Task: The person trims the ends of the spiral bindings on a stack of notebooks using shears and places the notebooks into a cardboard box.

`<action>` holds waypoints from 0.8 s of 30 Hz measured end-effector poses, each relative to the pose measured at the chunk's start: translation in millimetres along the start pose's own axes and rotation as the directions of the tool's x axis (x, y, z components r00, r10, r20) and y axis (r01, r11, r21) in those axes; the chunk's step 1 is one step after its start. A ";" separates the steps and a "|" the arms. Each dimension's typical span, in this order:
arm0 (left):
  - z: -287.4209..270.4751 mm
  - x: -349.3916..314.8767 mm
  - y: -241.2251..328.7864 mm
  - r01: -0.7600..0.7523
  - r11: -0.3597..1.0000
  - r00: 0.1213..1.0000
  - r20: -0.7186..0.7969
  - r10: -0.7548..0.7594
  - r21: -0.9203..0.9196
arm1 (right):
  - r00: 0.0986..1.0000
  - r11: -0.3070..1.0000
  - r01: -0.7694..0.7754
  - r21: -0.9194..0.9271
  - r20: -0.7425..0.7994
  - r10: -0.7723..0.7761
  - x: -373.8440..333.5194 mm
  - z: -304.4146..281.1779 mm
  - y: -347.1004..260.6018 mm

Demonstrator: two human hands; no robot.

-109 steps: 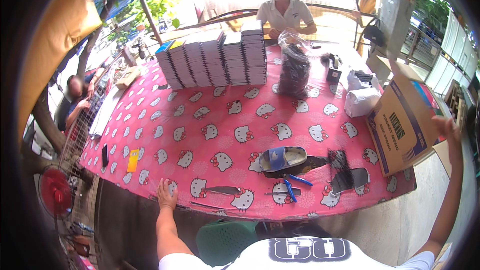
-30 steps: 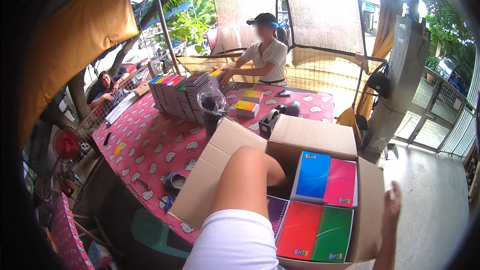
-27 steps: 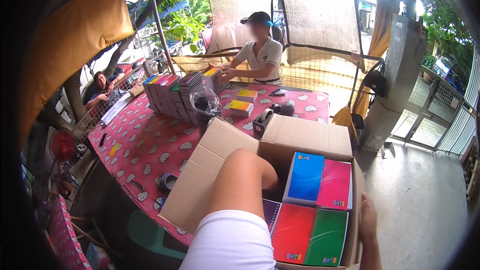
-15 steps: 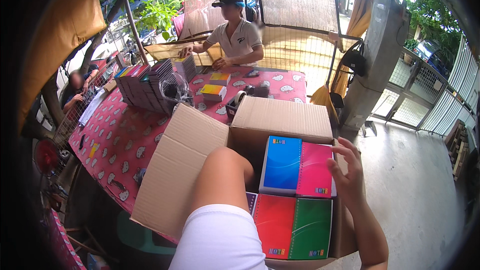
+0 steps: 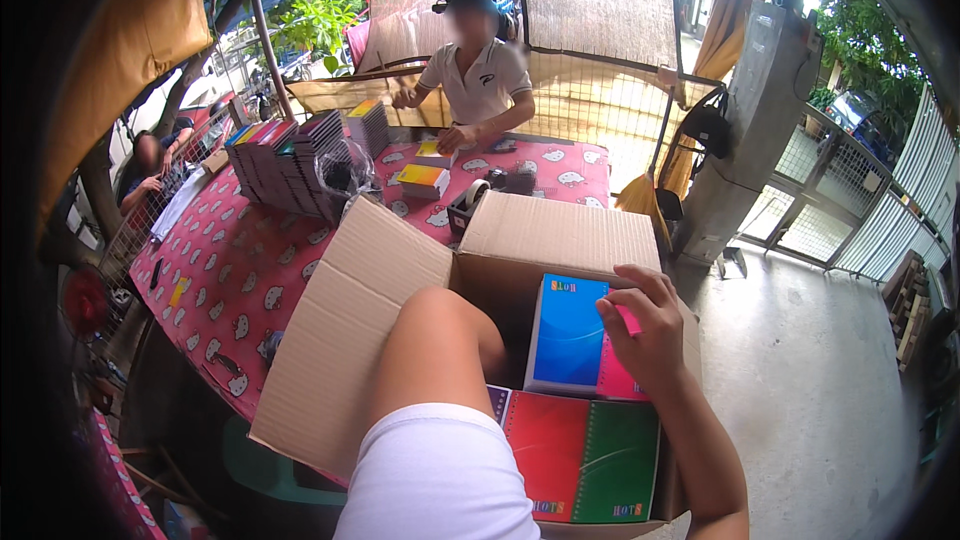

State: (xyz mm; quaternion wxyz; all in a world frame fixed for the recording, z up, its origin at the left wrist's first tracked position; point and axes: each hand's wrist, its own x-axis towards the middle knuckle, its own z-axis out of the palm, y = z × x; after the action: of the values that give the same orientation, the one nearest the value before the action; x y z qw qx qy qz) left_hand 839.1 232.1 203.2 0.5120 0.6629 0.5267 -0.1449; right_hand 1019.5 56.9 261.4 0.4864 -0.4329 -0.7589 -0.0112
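An open cardboard box (image 5: 560, 230) stands before me with spiral-edged notebooks in it. Blue (image 5: 566, 335) and pink (image 5: 620, 376) notebooks lie side by side at its far right. Nearer to me are a red one (image 5: 543, 450) and a green one (image 5: 622, 460), with a sliver of a purple one (image 5: 497, 399) beside them. My left forearm (image 5: 432, 355) reaches down into the box's left part, and the box and arm hide that hand. My right hand (image 5: 648, 325) hovers over or touches the pink notebook, fingers bent and apart, apparently holding nothing.
A table with a pink patterned cloth (image 5: 250, 270) bears notebook stacks (image 5: 285, 175), a clear plastic bag (image 5: 345, 168), a tape dispenser (image 5: 470, 202) and small yellow-orange pads (image 5: 423, 180). Across it stands a co-worker (image 5: 480, 80). A post (image 5: 745, 130) rises at right.
My right hand has moved left from the box's right edge to above the pink notebook. The co-worker's head has turned, and their hand has come to a small pad on the table.
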 end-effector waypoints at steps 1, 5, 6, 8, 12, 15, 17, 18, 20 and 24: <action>2.3 -0.4 0.1 0.003 1.000 1.000 -0.003 -0.003 0.002 | 1.000 1.000 0.018 -0.017 0.017 -0.018 0.1 -0.6 0.0; 4.1 -0.1 4.1 0.000 1.000 1.000 -0.004 0.000 0.001 | 0.996 0.996 0.067 -0.058 0.069 -0.063 -0.9 -3.8 1.0; 5.2 -0.3 3.4 -0.001 1.000 1.000 -0.004 0.001 -0.003 | 0.995 0.995 0.073 -0.061 0.078 -0.068 -1.0 -3.7 0.9; 4.5 -0.3 3.9 -0.003 1.000 1.000 -0.008 0.003 -0.003 | 0.995 0.997 0.061 -0.038 0.080 -0.058 -1.3 -2.9 0.8; 6.8 0.0 4.3 -0.005 1.000 1.000 -0.007 0.005 -0.011 | 0.996 0.999 0.046 -0.016 0.079 -0.044 -2.2 -1.6 0.4; 7.2 -0.5 5.8 -0.010 1.000 1.000 -0.010 0.010 -0.008 | 0.996 0.999 0.033 -0.020 0.083 -0.032 -2.4 -2.9 2.0; 7.3 -0.7 7.6 -0.014 1.000 1.000 -0.012 0.014 -0.006 | 0.995 1.000 0.026 -0.004 0.097 -0.025 -2.4 -3.8 1.7; 7.3 -1.4 7.3 -0.014 1.000 1.000 -0.013 0.014 -0.006 | 0.994 1.000 0.022 0.004 0.103 -0.022 -2.1 -4.3 1.3; 7.3 -1.2 6.7 -0.019 1.000 1.000 -0.015 0.018 -0.008 | 0.993 0.999 0.047 -0.013 0.111 -0.045 -2.1 -4.8 0.0; 7.0 -0.3 8.1 -0.023 1.000 1.000 -0.013 0.023 -0.008 | 0.992 0.999 0.052 -0.012 0.115 -0.051 -2.7 -6.2 -1.3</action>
State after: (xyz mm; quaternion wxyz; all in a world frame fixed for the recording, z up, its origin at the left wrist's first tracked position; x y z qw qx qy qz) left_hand 848.3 226.8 204.7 0.5129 0.6679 0.5227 -0.1327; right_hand 1023.5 51.6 263.2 0.4382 -0.4167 -0.7965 -0.0045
